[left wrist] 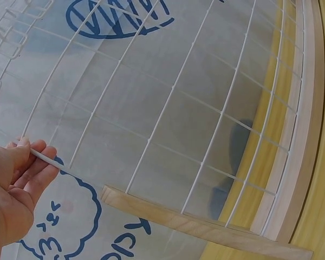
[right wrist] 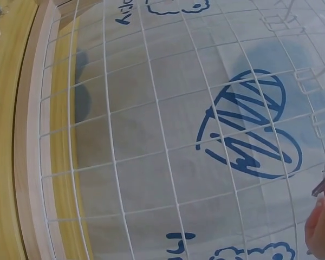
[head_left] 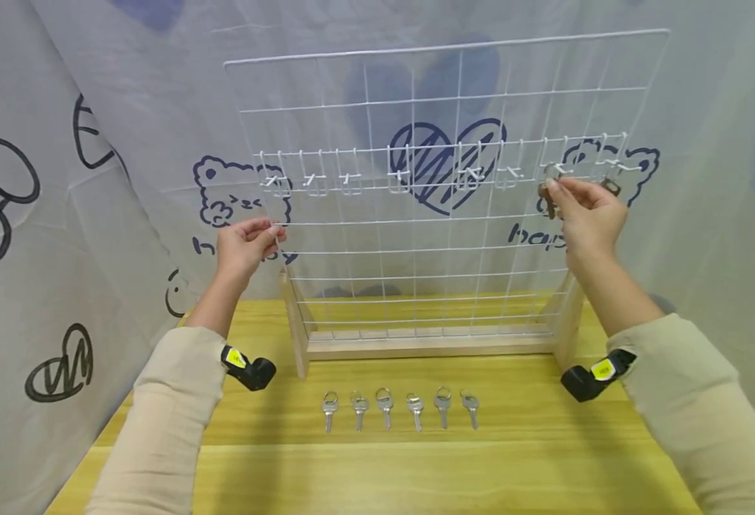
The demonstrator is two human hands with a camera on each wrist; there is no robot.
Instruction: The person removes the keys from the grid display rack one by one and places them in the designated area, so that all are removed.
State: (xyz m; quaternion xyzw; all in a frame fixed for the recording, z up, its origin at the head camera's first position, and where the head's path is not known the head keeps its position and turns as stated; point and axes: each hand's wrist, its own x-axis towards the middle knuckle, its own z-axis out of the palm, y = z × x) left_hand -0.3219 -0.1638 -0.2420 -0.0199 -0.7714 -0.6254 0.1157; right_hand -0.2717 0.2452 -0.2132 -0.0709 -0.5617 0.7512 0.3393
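Note:
A white wire grid panel (head_left: 441,48) stands upright in a wooden base (head_left: 429,348) on a yellow table (head_left: 416,472). A row of white hooks (head_left: 349,179) hangs across it. My left hand (head_left: 269,230) pinches the panel's left edge wire, as the left wrist view shows, left hand (left wrist: 30,154) on grid wire (left wrist: 173,88). My right hand (head_left: 560,187) pinches a ringed key (head_left: 547,193) up at a hook near the panel's right side. In the right wrist view only my fingertips (right wrist: 320,227) and a bit of the key (right wrist: 324,183) show. Another key (head_left: 611,187) hangs on the rightmost hook.
Several silver keys (head_left: 385,408) lie in a row on the table in front of the base. Printed cloth (head_left: 61,214) drapes behind and along both sides. The base's wooden foot (left wrist: 206,227) juts forward at the left end.

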